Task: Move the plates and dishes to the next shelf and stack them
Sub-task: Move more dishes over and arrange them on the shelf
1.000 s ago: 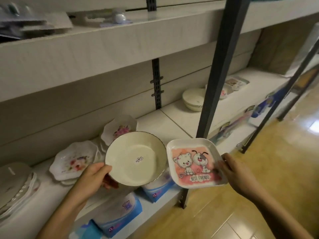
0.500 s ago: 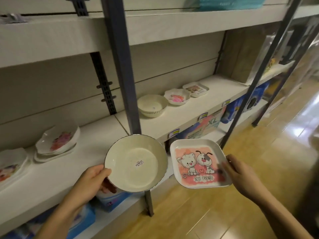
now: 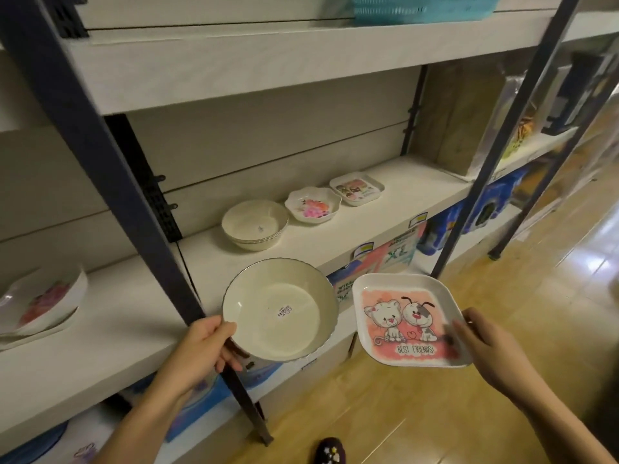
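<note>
The left hand [image 3: 204, 346] gripped a bowl [image 3: 279, 313] by its rim; the right hand [image 3: 492, 343] pinched a square plate [image 3: 410, 321] at its edge. Both hung before the shelf [image 3: 335, 236]. The bowl stack [image 3: 254, 226] lay beyond the left hand, the square dish [image 3: 356, 188] farther right, nearer the right hand.

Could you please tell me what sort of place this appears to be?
Most likely a household-goods shop or its stockroom: a printed sticker sits inside the bowl held by the left hand, yellow tags hang on the shelf edge, and packaged goods are stocked underneath.
</note>
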